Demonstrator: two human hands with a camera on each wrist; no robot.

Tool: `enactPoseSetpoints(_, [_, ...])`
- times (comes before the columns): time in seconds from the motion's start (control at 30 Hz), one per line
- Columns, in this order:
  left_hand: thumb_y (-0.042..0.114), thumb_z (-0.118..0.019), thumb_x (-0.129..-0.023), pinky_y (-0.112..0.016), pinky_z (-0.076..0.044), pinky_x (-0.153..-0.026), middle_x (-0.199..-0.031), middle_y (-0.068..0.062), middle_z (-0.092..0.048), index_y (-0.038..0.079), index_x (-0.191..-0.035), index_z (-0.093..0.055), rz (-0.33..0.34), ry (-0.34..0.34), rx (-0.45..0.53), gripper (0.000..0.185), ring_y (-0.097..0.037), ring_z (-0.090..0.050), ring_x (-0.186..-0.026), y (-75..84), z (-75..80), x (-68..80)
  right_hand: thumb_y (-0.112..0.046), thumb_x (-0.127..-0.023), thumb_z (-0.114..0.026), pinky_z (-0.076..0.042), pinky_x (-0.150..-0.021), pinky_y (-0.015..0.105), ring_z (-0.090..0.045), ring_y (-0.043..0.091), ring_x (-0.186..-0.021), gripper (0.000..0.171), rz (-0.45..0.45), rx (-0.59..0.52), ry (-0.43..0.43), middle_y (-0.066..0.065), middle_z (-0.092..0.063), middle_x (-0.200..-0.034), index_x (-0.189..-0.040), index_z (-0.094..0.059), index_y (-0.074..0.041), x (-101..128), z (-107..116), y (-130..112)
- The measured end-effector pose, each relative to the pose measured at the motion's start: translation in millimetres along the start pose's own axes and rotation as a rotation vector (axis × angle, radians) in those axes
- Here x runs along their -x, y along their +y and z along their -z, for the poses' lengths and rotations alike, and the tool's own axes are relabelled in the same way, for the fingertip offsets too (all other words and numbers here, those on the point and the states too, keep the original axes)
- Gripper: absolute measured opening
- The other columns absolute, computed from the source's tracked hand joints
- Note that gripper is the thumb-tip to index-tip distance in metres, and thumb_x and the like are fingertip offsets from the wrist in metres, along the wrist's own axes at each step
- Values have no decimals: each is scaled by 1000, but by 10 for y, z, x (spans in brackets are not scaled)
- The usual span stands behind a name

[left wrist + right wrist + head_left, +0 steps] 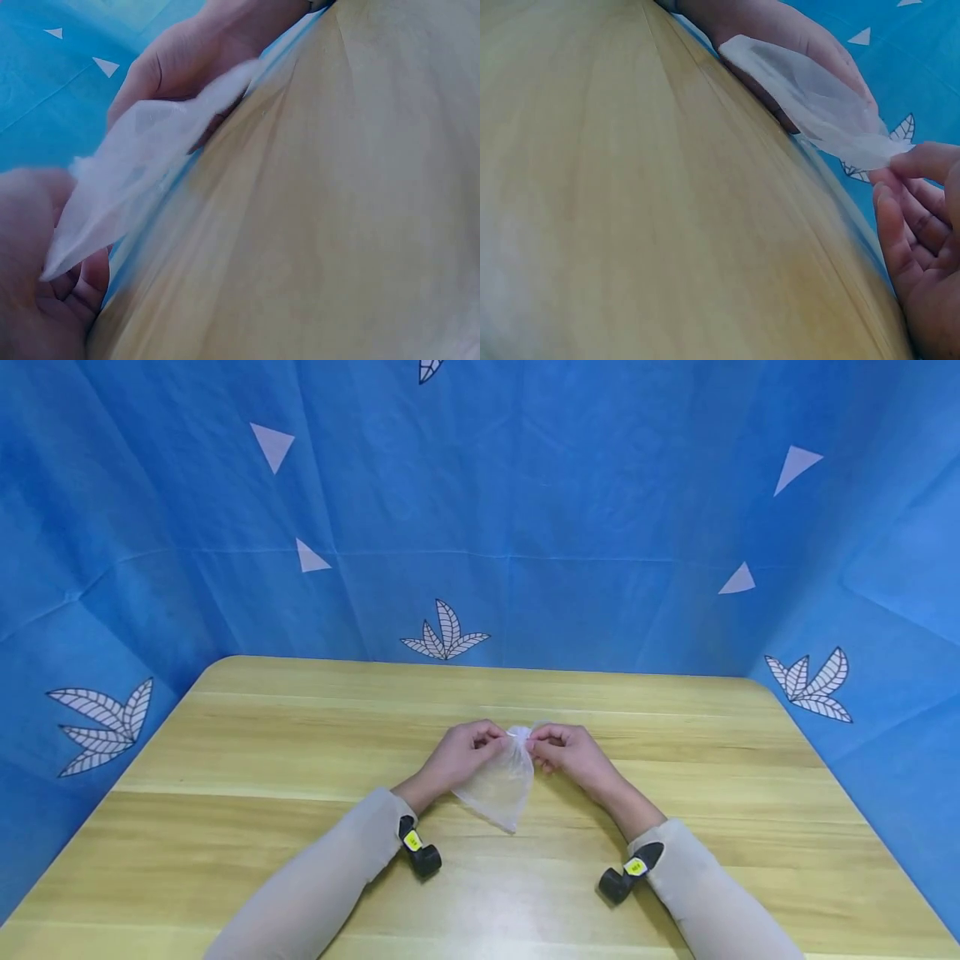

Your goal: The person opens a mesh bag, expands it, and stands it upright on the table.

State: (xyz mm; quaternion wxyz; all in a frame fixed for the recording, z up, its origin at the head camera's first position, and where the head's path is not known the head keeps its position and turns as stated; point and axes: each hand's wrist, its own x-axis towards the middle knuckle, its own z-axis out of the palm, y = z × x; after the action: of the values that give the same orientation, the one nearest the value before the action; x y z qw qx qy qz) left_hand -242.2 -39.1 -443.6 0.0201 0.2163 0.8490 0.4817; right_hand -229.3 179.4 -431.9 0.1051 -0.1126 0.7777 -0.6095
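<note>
Together, hands [517, 752] pinching sheer pouch [498, 785]

The head view looks forward and down from above at the table [300, 752], some way off. Each wrist view sits low and close, skimming the tabletop toward its own pinch; all three share the sheer pouch [501, 781] held between both grips.

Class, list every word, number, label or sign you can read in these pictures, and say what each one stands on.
Yellow label on the black camera at the left wrist: dark marks, too small to read.
Yellow label on the black camera at the right wrist: dark marks, too small to read.
Sheer white mesh pouch pinched by both hands: no text.
Blue cloth backdrop: only white leaf and triangle patterns, no words.
Wooden table: no text.
</note>
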Motion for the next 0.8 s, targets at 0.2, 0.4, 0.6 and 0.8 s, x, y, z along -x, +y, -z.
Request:
enactPoseSetpoints(0.2, [22,-62,-97,-30,-49,-70,-92,6,-67,15,-101,-71,-6,-3,31,12,-12,-58,-78,-12,11,5,-13,-98,-58,-51,-63,29,-59,18,-72,21,12,-20,23,8,-65,-83,-106,-65,6,-7,7,8])
enactPoseSetpoints(0.4, [21,-63,-97,-29,-49,-72,-93,5,-68,14,-101,-71,-2,25,33,11,-11,-58,-80,-23,3,-10,-15,-97,-60,-52,-65,29,-59,19,-76,24,15,-46,-5,11,-65,-87,-109,-65,6,11,3,-12])
enactPoseSetpoints(0.6, [22,-63,-97,-29,-50,-73,-93,4,-68,13,-101,-72,-21,18,33,13,-11,-60,-82,-12,7,-5,-8,-94,-61,-52,-63,28,-59,18,-76,20,5,-24,-4,12,-65,-85,-108,-64,7,17,-7,2])
enactPoseSetpoints(0.8, [22,-63,-97,-28,-50,-73,-92,4,-67,13,-100,-71,-30,15,43,13,-11,-58,-80,-30,10,2,-5,-94,-58,-52,-62,29,-58,18,-76,16,21,-3,-15,13,-63,-83,-104,-63,7,8,-14,15])
